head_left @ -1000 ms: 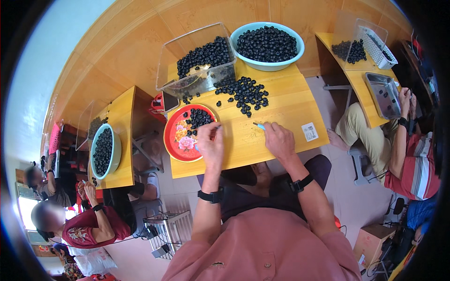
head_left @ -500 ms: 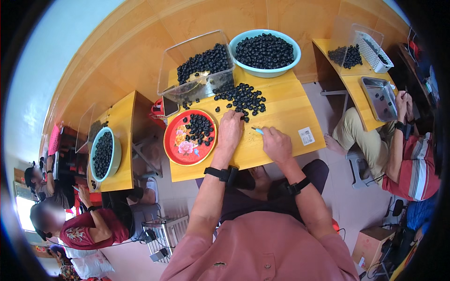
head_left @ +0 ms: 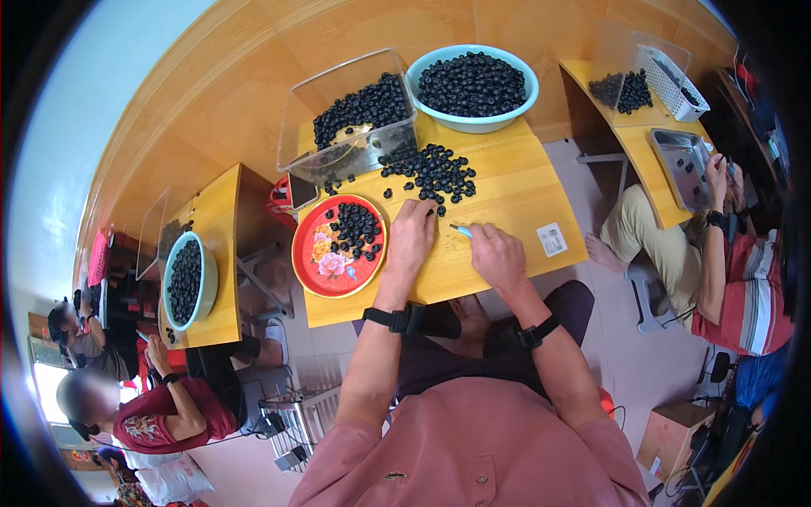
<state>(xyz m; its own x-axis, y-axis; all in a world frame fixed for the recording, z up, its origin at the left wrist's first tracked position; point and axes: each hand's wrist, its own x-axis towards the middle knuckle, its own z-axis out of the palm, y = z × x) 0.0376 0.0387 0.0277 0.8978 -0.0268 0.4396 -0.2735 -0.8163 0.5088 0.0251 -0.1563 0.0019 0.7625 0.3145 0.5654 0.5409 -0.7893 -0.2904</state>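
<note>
My left hand [head_left: 412, 241] is closed in a pinch at the near side of a loose pile of small round black pieces with holes [head_left: 439, 169]; a bit of black shows at its fingertips. Just right of these fingertips lies a single black piece [head_left: 441, 210]. My right hand [head_left: 497, 253] grips a slim tool with a light blue handle [head_left: 464, 231], its narrow dark tip turned toward the left hand, a short gap away. To the left, a round red tray with a flower print [head_left: 306, 283] carries several black pieces.
A clear plastic bin [head_left: 334, 159] and a light blue basin [head_left: 473, 123], both with black pieces, stand at the back of the yellow table [head_left: 507, 194]. A white label [head_left: 552, 239] is stuck at the right. Co-workers sit at tables on both sides.
The table's contents sit slightly higher and further left in the picture. My left hand stays pinched by the pile, and the right hand still holds the tool, slightly shifted.
</note>
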